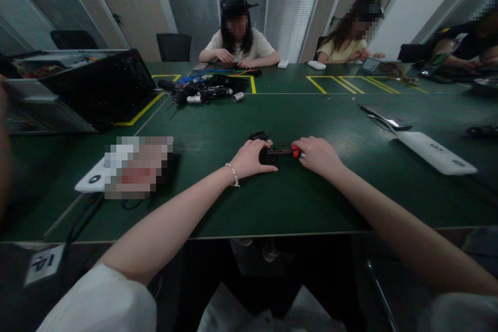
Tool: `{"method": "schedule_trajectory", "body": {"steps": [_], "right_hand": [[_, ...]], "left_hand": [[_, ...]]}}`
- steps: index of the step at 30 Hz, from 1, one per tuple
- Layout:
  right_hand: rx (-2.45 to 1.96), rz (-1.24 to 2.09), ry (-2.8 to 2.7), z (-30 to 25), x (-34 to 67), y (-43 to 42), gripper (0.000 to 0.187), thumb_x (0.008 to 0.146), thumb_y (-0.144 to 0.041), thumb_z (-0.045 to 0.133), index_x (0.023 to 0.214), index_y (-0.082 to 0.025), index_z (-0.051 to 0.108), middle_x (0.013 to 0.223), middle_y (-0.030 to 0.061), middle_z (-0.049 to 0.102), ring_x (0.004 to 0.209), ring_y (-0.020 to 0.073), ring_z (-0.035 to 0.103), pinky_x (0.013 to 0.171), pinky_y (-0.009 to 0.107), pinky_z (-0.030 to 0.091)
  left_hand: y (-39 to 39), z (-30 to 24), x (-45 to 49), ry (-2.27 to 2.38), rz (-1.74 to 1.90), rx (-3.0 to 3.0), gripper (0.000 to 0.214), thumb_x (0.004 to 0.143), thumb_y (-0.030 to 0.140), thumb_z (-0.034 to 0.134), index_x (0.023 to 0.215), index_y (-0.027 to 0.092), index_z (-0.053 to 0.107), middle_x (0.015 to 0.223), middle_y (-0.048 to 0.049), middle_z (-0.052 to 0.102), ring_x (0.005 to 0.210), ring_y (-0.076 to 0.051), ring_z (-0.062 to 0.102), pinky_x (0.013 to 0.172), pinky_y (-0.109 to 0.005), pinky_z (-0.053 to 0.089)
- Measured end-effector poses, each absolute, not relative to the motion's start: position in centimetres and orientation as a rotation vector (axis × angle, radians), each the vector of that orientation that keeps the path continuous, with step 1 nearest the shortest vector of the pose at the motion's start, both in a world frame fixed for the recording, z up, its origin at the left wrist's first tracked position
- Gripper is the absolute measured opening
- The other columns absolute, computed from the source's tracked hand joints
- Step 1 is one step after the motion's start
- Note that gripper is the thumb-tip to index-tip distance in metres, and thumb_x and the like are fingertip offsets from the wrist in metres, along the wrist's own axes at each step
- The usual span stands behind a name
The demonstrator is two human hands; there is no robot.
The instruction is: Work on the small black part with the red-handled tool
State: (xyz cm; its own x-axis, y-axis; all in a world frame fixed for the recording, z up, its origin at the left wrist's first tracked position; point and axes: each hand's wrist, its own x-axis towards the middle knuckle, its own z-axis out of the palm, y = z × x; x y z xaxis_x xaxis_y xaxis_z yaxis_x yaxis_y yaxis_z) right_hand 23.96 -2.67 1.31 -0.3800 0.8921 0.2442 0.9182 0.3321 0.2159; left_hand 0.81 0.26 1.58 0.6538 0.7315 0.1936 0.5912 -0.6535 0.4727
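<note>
My left hand (pixel 251 160), with a bracelet at its wrist, is closed round a small black part (pixel 271 158) on the green table. What exactly this part is I cannot make out. My right hand (pixel 319 155) grips the red handles of a pair of pliers (pixel 283 151). The jaws of the pliers point left and reach the black part between my left thumb and fingers. Just beyond my left fingers lies another dark piece (pixel 257 136), partly hidden by them.
White power banks lie at the left (pixel 93 179) and right (pixel 436 153). A flat metallic piece (pixel 385 115) lies beyond the right one. Black parts and a drill-like tool (pixel 181 94) are heaped ahead. An open computer case (pixel 101 93) stands left. Co-workers (pixel 239 44) sit across the table.
</note>
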Motion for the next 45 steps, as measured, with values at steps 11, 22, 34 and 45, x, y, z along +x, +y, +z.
{"method": "schedule_trajectory", "body": {"steps": [11, 22, 34, 45], "right_hand": [[-1.581, -0.650, -2.491, 1.42, 24.05, -2.85, 0.031, 0.077, -0.014, 0.048, 0.104, -0.014, 0.062, 0.095, 0.0113, 0.064, 0.084, 0.0233, 0.052, 0.071, 0.033, 0.034], [-1.717, -0.421, -2.478, 1.06, 24.00, -2.57, 0.031, 0.076, -0.017, 0.049, 0.103, -0.017, 0.063, 0.093, 0.0077, 0.065, 0.080, 0.0208, 0.056, 0.068, 0.032, 0.038], [-1.637, -0.593, -2.512, 1.72, 23.93, -2.92, 0.032, 0.078, -0.015, 0.049, 0.107, -0.012, 0.062, 0.096, 0.0117, 0.064, 0.085, 0.0239, 0.053, 0.071, 0.033, 0.035], [-1.667, -0.533, -2.500, 1.67, 23.90, -2.94, 0.029, 0.077, -0.016, 0.050, 0.103, -0.013, 0.063, 0.096, 0.0104, 0.064, 0.084, 0.0228, 0.054, 0.072, 0.033, 0.036]], "left_hand": [[0.38, 1.36, 0.86, 1.040, 0.546, 2.513, 0.058, 0.065, 0.053, 0.073, 0.107, 0.017, 0.056, 0.120, -0.0100, 0.058, 0.110, -0.029, 0.052, 0.096, -0.043, 0.039], [0.28, 1.52, 0.78, 1.044, 0.535, 2.509, 0.057, 0.066, 0.053, 0.072, 0.106, 0.017, 0.056, 0.121, -0.0100, 0.057, 0.111, -0.029, 0.052, 0.097, -0.044, 0.039], [0.45, 1.22, 0.86, 1.038, 0.553, 2.529, 0.058, 0.065, 0.053, 0.073, 0.107, 0.016, 0.056, 0.119, -0.0100, 0.058, 0.110, -0.029, 0.053, 0.097, -0.042, 0.039], [0.25, 1.57, 0.81, 1.045, 0.528, 2.514, 0.058, 0.066, 0.053, 0.072, 0.107, 0.016, 0.056, 0.121, -0.0101, 0.058, 0.111, -0.029, 0.052, 0.098, -0.043, 0.039]]}}
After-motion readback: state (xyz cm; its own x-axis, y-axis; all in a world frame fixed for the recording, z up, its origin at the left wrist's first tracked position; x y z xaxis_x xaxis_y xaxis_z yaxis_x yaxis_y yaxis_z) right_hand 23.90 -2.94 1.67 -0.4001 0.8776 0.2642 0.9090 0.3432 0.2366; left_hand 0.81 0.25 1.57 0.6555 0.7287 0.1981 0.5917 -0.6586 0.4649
